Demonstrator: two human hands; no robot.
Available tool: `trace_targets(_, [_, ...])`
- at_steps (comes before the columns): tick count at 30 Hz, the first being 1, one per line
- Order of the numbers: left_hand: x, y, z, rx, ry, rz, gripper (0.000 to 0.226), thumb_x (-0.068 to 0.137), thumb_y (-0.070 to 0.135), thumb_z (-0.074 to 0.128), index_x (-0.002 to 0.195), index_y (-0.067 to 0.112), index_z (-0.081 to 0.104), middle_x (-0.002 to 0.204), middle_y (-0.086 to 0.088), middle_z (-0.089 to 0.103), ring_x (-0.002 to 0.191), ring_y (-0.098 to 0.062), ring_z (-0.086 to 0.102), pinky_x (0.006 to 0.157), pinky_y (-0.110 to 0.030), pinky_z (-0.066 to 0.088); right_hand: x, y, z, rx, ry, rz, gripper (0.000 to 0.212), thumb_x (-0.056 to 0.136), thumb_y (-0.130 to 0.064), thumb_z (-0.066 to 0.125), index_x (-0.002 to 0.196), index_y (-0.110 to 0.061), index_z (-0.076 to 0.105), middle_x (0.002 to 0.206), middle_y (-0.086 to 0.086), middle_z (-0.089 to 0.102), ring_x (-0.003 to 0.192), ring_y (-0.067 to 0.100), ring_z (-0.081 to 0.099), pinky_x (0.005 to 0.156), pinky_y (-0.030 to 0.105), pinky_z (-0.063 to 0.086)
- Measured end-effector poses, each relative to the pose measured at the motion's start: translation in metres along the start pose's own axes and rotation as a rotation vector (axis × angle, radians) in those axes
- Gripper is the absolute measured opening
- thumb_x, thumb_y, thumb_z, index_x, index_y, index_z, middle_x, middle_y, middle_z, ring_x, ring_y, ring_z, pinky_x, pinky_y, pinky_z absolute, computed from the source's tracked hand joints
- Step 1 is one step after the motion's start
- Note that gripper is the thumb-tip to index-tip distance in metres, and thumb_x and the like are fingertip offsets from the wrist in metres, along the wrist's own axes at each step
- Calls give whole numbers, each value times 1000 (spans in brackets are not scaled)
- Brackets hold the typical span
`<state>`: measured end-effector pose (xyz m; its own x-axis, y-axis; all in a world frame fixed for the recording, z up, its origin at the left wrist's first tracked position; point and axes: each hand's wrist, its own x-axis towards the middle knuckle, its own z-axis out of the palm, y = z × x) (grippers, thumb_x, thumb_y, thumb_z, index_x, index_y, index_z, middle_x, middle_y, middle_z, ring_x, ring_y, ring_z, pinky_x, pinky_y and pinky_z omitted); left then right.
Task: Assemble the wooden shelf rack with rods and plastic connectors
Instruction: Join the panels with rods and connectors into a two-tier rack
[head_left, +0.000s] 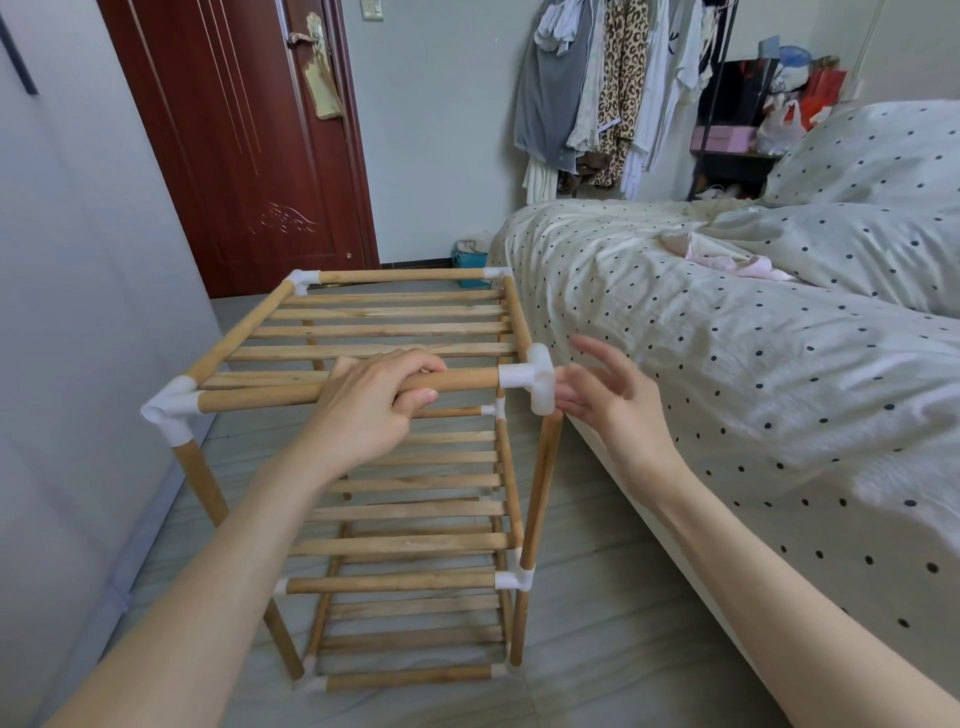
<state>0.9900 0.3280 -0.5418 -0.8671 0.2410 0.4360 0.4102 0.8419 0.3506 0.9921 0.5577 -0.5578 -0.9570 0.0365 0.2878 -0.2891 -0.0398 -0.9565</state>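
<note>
The rack (395, 467) is stood on the floor between the left wall and the bed (753, 364), top tier nearly closed up. The near top rod (467, 380) is wrapped by the left hand (374, 410), prob. to steady the frame. The near-right connector (537, 379), sat just off its upright (540, 499), is approached by the right hand (602, 400), fingers spread, nothing held.

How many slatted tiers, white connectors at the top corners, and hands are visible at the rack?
slatted tiers: 3 (top, middle, bottom)
white connectors at the top corners: 4 ()
hands: 2 (left hand gripping the front top rod; right hand open)
Total: 9
</note>
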Motion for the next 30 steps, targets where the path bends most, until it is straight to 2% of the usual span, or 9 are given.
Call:
trace_targets(2, [0,-1,-1,-10,-22,-37,18,94,29,51,102,45,49,84,23,53,83,4,39,78,-24,19,-1,5,-4,18,45,83,20,91,-5,52,109,-4,60,95,12,67,90,23,66,87,35,55])
trace_targets(5, [1,1,-2,-6,-63,-50,15,93,34,51,100,46,47,84,22,55,88,-7,46,84,-28,22,-7,17,-11,-292,-240,187,17,94,-17,51,98,-15,68,99,2,69,100,18,63,89,31,52])
trace_targets(7, [3,6,-2,16,-61,-20,12,93,41,45,103,46,48,86,25,53,89,-5,48,83,-28,21,-11,24,-12,-404,-367,181,17,95,-23,51,94,-24,68,100,-4,69,100,13,63,90,26,50])
trace_targets(11, [3,27,6,92,-10,58,40,89,54,28,117,40,53,104,28,48,98,3,41,82,-26,17,-13,35,-7,-485,-380,71,21,96,-23,51,102,-17,70,101,-3,71,98,8,64,96,35,48])
trace_targets(17, [-3,30,8,154,69,40,54,87,70,9,79,40,53,72,20,54,79,2,44,77,-31,17,-26,40,14,-416,-460,14,21,94,-22,54,97,-7,69,94,15,69,93,27,63,86,41,51])
trace_targets(22, [-29,1,-13,73,81,-8,40,87,51,21,59,48,49,57,17,50,76,1,42,76,-31,16,-44,34,50,-309,-569,-10,16,94,-20,55,87,-21,69,77,1,65,75,3,55,77,24,48])
trace_targets(24, [-43,-14,-26,-39,117,-53,43,79,47,21,62,34,58,63,9,55,81,-10,43,82,-35,21,-55,34,73,-264,-609,-5,13,93,-21,56,91,-26,68,77,-3,61,76,5,52,77,33,49])
trace_targets(26, [-51,-24,-36,-89,161,-92,41,74,42,22,57,22,55,72,-6,62,87,-18,46,91,-46,26,-65,34,98,-235,-640,-22,11,92,-23,57,94,-24,68,79,9,62,75,13,51,77,42,49])
trace_targets(30, [-67,-30,-46,-73,183,-165,32,78,24,27,56,31,49,73,17,57,91,-9,47,94,-34,20,-80,35,136,-198,-673,-31,14,93,-26,56,85,-22,66,73,15,55,69,26,52,74,51,48])
